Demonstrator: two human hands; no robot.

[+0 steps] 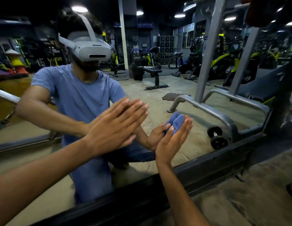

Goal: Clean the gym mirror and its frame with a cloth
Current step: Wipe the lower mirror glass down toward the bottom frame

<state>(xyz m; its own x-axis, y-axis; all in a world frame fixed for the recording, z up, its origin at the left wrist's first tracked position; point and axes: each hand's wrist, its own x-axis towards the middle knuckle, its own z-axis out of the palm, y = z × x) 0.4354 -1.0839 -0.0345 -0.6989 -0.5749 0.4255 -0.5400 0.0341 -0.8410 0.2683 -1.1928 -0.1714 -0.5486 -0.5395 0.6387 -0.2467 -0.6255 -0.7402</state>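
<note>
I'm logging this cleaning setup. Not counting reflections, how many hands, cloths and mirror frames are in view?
Hands: 2 (left hand, right hand)
Cloths: 1 (blue cloth)
Mirror frames: 1 (black frame)
Total: 4

This place is a gym. A large wall mirror [182, 82] with a dark frame [207, 162] reflects a wide training hall. In the reflection stand a flat black bench [152, 74], machines with yellow-green parts [223, 62] and a rack of dumbbells [168, 55] far at the back. A grey steel machine frame [212, 53] stands close to the mirror, and a small black dumbbell [217, 137] lies by its foot (the floor is plain and dusty). Round lamps [79, 8] shine on the dark ceiling.
</note>
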